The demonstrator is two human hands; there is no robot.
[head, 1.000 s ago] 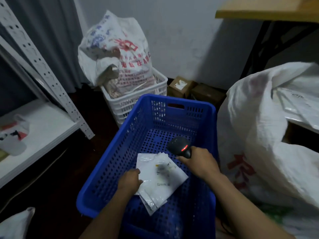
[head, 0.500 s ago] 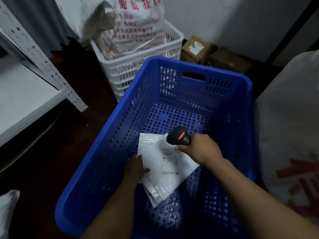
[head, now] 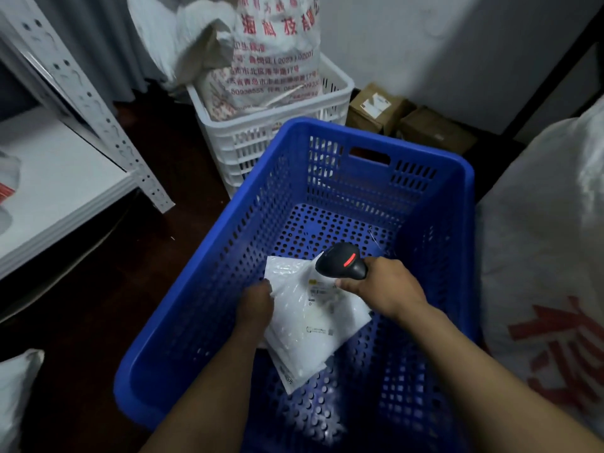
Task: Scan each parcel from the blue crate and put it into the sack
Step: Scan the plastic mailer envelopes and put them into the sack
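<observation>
Inside the blue crate (head: 464,178) lie white plastic parcels (head: 310,318), one on top of another, near the bottom's middle. My left hand (head: 256,305) grips the top parcel's left edge. In my right hand (head: 384,289) is a black barcode scanner (head: 343,261), its red light lit, its head held just above the top parcel's label. The large white sack (head: 549,243) with red characters stands right beside the crate on the right.
A white crate (head: 277,132) holding a printed white bag stands behind the blue crate. Cardboard boxes (head: 408,119) sit against the wall. A white metal shelf (head: 65,178) is at the left. Another white bag (head: 16,387) lies at the lower left on the dark floor.
The view has dropped and closed in on the crate. My right hand has brought the scanner closer over the parcel's label. My left hand stays on the parcel's left edge.
</observation>
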